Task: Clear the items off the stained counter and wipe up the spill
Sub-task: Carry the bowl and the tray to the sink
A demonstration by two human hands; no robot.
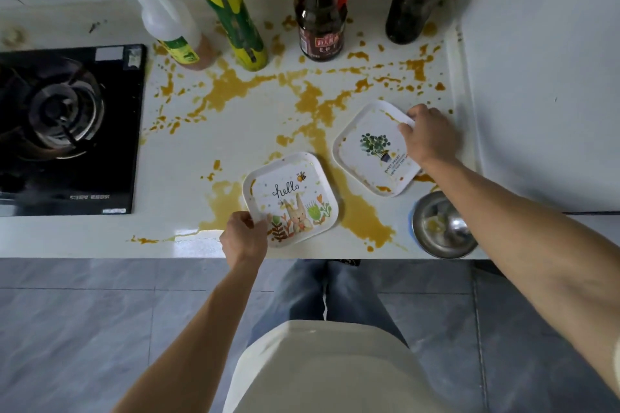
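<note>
- Left of the rabbit plate (291, 199), well apart from it, sits the black gas stove (68, 131), set into the white counter (235, 141); only small flecks of the orange spill (231, 85) lie along its edge.
- Behind the rabbit plate and to its left, a white bottle with a red cap (161, 17) and a yellow-green bottle (231, 17) stand by the back wall, their bases in the splatter.
- At the near-left corner of the rabbit plate my left hand (243, 238) pinches the rim, thumb on top, fingers curled under. I hold the corner because it keeps my fingers off the stained face, I judge.
- The rabbit plate lies flat near the counter's front edge, with puddles touching it on both sides.
- Behind the rabbit plate stands a dark sauce bottle (320, 10); further right a second dark bottle (414, 0).
- Right of the rabbit plate, just beside it, is the plant plate (372, 147), turned at an angle. My right hand (431, 136) grasps its far-right edge.
- Right of the rabbit plate at the front edge rests a steel bowl (439, 228), partly under my forearm.
- Nothing is wiped yet; I see no cloth. Grey floor tiles (84, 329) run below the counter.
</note>
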